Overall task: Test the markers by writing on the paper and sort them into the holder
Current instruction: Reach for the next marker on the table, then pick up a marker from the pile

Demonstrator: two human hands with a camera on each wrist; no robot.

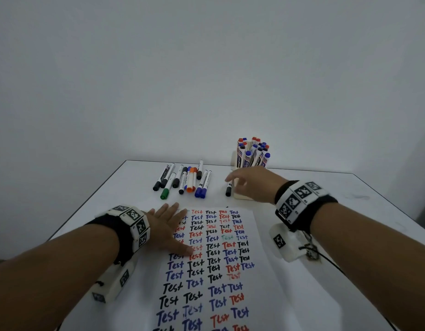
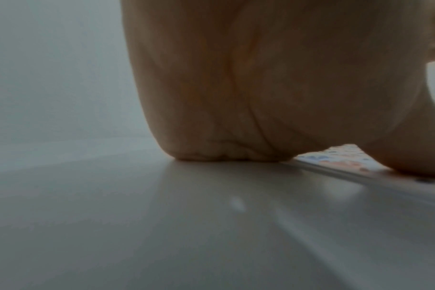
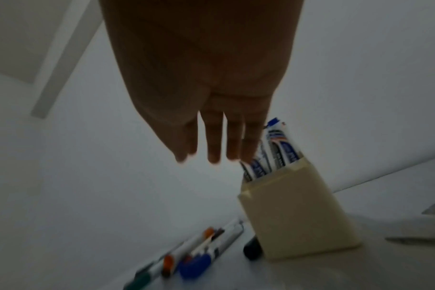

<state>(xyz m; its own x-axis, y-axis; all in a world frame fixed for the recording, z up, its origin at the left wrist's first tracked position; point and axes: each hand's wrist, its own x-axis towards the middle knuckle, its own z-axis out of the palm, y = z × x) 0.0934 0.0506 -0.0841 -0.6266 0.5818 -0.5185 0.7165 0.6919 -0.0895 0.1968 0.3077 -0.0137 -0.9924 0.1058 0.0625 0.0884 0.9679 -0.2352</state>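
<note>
- The left hand (image 1: 167, 229) lies flat with straight, spread fingers on the upper left part of the paper (image 1: 233, 278), at lower centre of the head view, holding nothing — it pins the sheet down.
- The right hand (image 1: 250, 183) hovers right of centre, fingers straight and slightly apart, empty; in the right wrist view its fingertips (image 3: 212, 157) hang above the table, just left of the holder (image 3: 298, 217).
- The loose markers (image 1: 184, 180) lie in a rough row above the paper, centre of the head view, caps pointing toward the viewer: black, green, orange, blue.
- One black-capped marker (image 1: 229, 187) lies apart from that row, just beside the holder's left wall and right under the reaching fingers; it looks like the next one to test.
- Handling, as I judge it: the markers are light, stiff plastic tubes, smooth and round, so they will roll if nudged. A pinch at mid-barrel should lift one cleanly — the cap then pulls off with the other hand.
- The holder is a cream, matte, square-sided box, already crowded with upright markers (image 1: 253, 151) with red and blue caps; it seems light enough to tip if bumped.
- The paper is thin and limp, covered in rows of "Test" in black, blue and red.
- The table (image 1: 350, 211) is smooth, white and faintly glossy.
</note>
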